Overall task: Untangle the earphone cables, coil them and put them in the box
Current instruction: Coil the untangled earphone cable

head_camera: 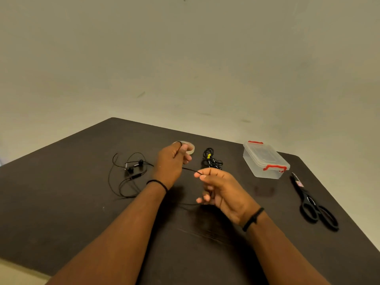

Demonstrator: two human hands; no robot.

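Coiling step: left hand grips cable looped over its fingers, right hand pinches the taut run, earbuds trailing left on table (box lidded, far right); next wrap needs steady tension.

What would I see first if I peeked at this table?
First, two hands in the middle: the left hand and right hand pull a thin black earphone cable tight between them. To the left, loose earphones sprawl over the dark table. To the right sit a clear box with red clips, its lid on, and black scissors.
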